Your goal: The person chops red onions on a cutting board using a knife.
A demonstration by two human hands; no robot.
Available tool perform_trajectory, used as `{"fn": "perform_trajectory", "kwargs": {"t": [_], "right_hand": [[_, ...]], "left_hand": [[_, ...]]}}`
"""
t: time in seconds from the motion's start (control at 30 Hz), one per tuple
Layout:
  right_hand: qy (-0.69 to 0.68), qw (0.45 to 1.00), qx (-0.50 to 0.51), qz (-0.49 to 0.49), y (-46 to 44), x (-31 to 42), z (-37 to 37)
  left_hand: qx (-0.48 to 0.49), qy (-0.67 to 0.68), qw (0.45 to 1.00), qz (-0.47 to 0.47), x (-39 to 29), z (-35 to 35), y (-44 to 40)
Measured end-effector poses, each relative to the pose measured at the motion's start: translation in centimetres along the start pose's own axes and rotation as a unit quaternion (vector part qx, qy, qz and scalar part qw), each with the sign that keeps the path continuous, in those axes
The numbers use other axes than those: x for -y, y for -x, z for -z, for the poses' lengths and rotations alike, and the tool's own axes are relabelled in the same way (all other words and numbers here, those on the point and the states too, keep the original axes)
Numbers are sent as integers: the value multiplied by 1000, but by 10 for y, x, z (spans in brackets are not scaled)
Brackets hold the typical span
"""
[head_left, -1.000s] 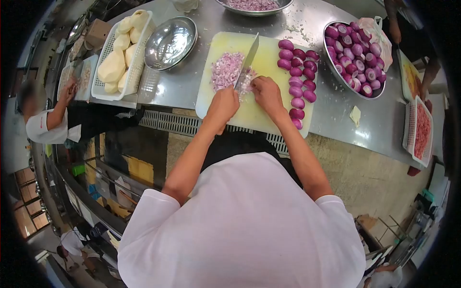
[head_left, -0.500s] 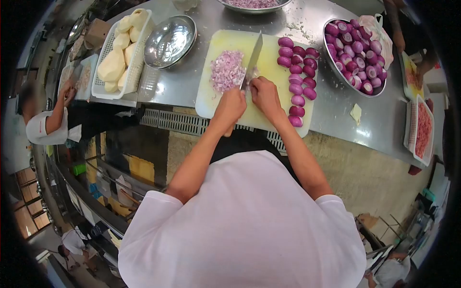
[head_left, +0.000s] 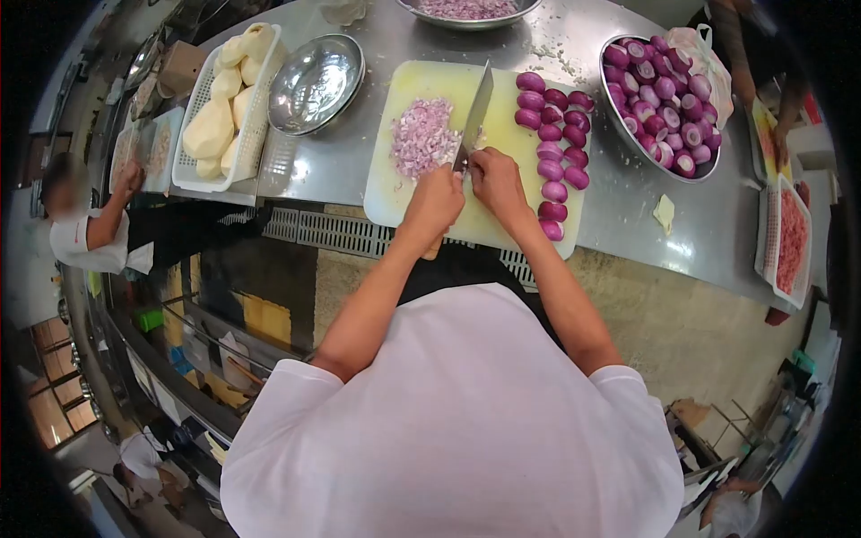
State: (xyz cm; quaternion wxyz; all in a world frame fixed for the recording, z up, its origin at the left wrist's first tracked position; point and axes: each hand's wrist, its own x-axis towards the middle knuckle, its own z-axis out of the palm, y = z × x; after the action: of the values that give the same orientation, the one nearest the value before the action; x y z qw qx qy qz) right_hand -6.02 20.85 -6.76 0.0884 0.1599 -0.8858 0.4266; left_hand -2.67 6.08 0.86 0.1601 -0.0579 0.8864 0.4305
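Note:
My left hand (head_left: 434,208) is wrapped round the handle of a large knife (head_left: 477,109), whose blade points away from me over a cutting board (head_left: 507,79). Close beside the blade's right side, my right hand (head_left: 499,186) has its fingers curled together; whatever they hold is hidden. Finely chopped purple onion (head_left: 423,139) lies heaped left of the knife. Along the board's right side are rows of peeled purple onion halves (head_left: 550,151).
A large metal bowl (head_left: 617,148) of purple onions stands right of the board. Left are a shiny metal bowl (head_left: 314,85) and a white basket (head_left: 262,117) of pale peeled vegetables. Another bowl (head_left: 473,22) holds chopped onion at the top. Co-workers stand left and right.
My left hand and the knife have moved right, closer to my right hand. The onion pieces between blade and right hand are now mostly out of sight.

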Motion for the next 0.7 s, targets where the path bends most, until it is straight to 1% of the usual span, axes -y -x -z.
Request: {"fn": "perform_trajectory", "kwargs": {"t": [0.1,0.17,0.2,0.27,0.3,0.37,0.43,0.47,0.5,0.53,0.57,0.6,0.67,0.7], "right_hand": [[10,1000,5,-7,1,-3,1],[16,1000,11,-7,0,-3,3],[9,1000,10,-12,1,-3,4],[2,1000,8,-21,2,-3,5],[-3,1000,3,-13,3,-4,6],[2,1000,1,-3,6,-6,12],[3,999,8,-33,3,-7,26],[8,999,9,-30,0,-12,32],[6,999,-40,-30,-1,-20,38],[3,996,-87,-32,-3,-24,44],[13,993,-108,-43,-8,-29,51],[15,994,-105,-41,-15,-32,58],[78,986,-143,17,-34,-40,68],[78,987,-139,20,-40,-44,68]], "left_hand": [[-7,-20,1000,12,-2,-4,-7],[17,23,999,31,-16,10,1],[17,23,999,31,-12,6,0],[-4,22,1000,5,-1,-10,-2],[-1,25,1000,7,0,-11,-5],[-11,18,1000,-15,0,-9,-16],[-4,17,1000,-17,-11,3,-4],[6,4,1000,-11,-12,9,7],[-20,-46,998,-49,-2,6,13],[-21,-45,998,-47,3,6,20],[14,-15,1000,-8,7,6,28],[47,16,998,31,10,6,32],[36,26,998,33,17,15,31],[28,34,998,36,15,19,34]]}}
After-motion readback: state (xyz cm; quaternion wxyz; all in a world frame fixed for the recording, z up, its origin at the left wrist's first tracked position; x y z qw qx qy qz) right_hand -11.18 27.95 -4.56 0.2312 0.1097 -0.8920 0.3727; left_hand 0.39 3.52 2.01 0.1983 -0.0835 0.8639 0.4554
